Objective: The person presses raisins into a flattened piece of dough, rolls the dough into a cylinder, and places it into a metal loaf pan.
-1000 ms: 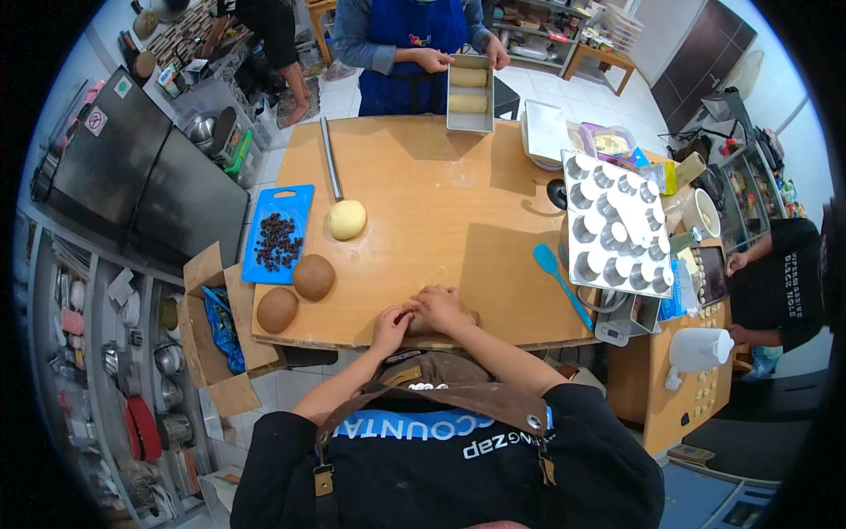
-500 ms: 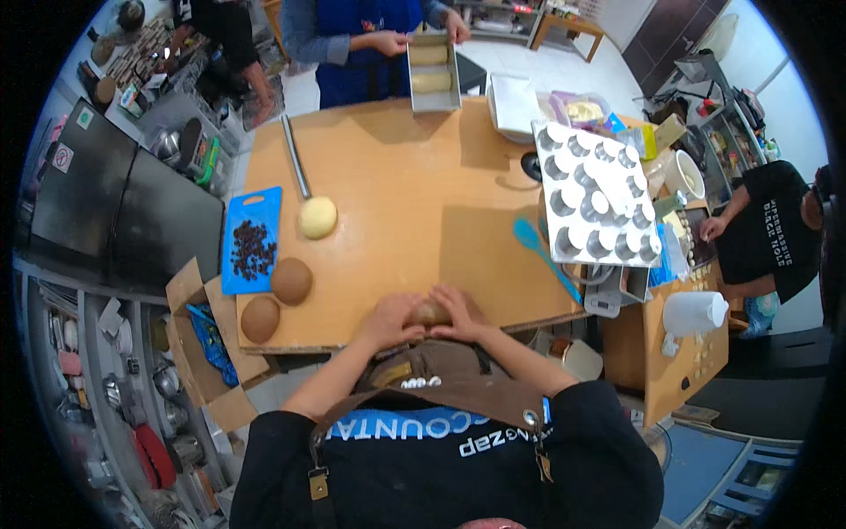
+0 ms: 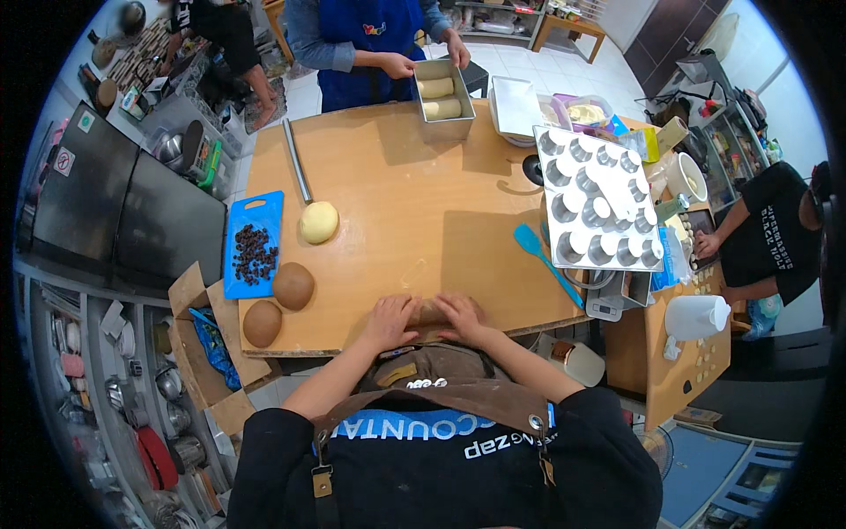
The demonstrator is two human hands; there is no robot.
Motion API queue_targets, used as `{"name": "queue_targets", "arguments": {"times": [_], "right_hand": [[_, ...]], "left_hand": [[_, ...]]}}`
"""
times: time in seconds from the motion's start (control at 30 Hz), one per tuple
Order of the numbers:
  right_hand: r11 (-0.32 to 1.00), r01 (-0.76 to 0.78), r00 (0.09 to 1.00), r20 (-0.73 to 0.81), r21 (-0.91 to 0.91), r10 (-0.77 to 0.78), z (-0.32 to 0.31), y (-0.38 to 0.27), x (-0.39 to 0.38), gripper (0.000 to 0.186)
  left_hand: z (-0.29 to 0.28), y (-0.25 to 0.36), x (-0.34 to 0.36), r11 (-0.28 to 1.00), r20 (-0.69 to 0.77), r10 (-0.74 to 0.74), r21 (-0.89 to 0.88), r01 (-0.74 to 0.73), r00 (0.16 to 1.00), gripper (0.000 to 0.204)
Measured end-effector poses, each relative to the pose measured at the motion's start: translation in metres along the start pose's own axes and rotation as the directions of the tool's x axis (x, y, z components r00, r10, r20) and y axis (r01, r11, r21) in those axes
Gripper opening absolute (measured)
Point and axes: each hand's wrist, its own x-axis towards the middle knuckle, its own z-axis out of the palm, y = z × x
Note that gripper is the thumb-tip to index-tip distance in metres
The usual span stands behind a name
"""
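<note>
1. Your left hand [image 3: 390, 323] and right hand [image 3: 463, 317], both half open, touch one brown dough lump [image 3: 429, 315] at the near edge of the tan wooden table [image 3: 397, 220].
2. Left: two round brown dough balls [image 3: 293, 286], one round yellow dough ball [image 3: 319, 222].
3. Right: one blue spatula [image 3: 545, 256], one silver muffin tin [image 3: 589, 215].

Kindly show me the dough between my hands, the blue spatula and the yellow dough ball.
Handled dough [image 3: 429, 319]: head view, exposed middle.
Blue spatula [image 3: 532, 243]: head view, broad blade.
Yellow dough ball [image 3: 319, 223]: head view, centre of top.
</note>
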Motion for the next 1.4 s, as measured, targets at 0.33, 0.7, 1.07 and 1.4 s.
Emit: {"name": "queue_targets", "arguments": {"times": [0.33, 0.7, 1.07, 1.4], "right_hand": [[0.979, -0.204, 0.955, 0.227, 0.024, 0.193, -0.010, 0.001, 0.034, 0.079], [0.950, -0.302, 0.938, 0.201, 0.080, 0.281, -0.005, 0.015, 0.001, 0.100], [0.362, -0.552, 0.623, 0.084, 0.751, 0.778, 0.026, 0.027, -0.001, 0.048], [-0.034, -0.435, 0.689, 0.357, 0.900, 0.631, 0.025, 0.034, 0.007, 0.049]], "left_hand": [[0.002, -0.016, 0.023, 0.977, 0.211, -0.132, -0.135, 0.163, 0.968, 0.083], [0.019, -0.028, -0.009, 0.968, 0.058, -0.203, -0.139, 0.210, 0.977, 0.091], [0.046, -0.039, -0.015, 0.193, 0.273, -0.734, -0.794, 0.576, 0.622, 0.035], [0.060, -0.042, 0.007, -0.449, 0.550, -0.541, -0.828, 0.335, 0.636, 0.026]]}}
